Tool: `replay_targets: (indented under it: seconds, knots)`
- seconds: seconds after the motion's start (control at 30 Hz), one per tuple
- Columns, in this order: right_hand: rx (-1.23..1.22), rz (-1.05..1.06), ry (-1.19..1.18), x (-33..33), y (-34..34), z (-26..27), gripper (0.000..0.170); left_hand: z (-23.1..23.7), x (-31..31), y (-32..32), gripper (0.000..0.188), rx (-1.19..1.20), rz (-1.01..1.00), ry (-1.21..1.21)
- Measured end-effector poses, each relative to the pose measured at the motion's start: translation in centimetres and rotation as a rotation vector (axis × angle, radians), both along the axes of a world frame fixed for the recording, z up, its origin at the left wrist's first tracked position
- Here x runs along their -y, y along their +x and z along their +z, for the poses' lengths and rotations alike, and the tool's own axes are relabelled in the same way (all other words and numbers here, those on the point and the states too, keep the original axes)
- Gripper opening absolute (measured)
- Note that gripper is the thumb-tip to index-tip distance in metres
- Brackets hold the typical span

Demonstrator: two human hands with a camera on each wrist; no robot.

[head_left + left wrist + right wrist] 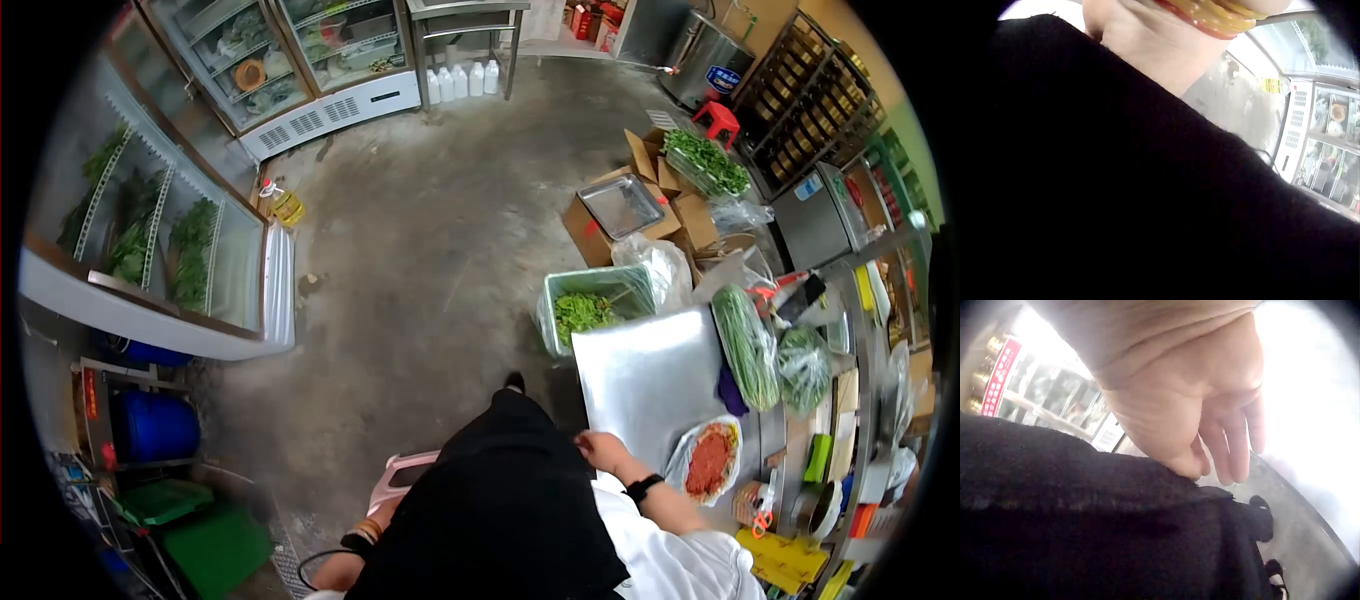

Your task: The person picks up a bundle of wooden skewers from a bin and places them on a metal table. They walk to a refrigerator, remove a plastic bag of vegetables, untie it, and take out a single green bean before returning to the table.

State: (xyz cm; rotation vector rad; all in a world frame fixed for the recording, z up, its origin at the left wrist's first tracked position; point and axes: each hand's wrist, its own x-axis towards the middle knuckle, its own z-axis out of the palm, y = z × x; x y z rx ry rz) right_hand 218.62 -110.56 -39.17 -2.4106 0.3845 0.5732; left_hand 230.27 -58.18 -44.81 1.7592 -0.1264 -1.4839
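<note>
Two hands: your right grip (pixel 600 452), fingers relaxed and open, hangs beside the smooth metal surface (pixel 640 385); your left grip (pixel 382 514), its state indeterminable, lies near the rounded pink frame (pixel 384 487).

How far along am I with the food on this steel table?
The red mince looks already ground, in an open bag, and leafy greens sit in the lined bin. Nothing shows in your right hand, by the steel table; your left hand is mostly hidden. The bagged long greens look uncut, so they may be left to do.
</note>
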Motion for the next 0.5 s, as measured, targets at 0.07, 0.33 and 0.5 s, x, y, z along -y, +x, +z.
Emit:
replay_targets:
  seconds: [0.07,0.33,0.5]
  knots:
    - [0.04,0.066,0.045,1.3,8.7,1.0,0.019,0.3,1.3,2.2,0.035,-0.002,0.07,0.048]
    - [-0.013,0.078,0.156,3.2,38.3,-8.3,0.013,3.3,5.7,17.8,0.038,0.022,0.161,0.283]
    - [-0.229,-0.041,0.305,3.2,52.2,-21.2,0.01,0.5,10.3,34.0,0.041,0.254,0.136,0.431]
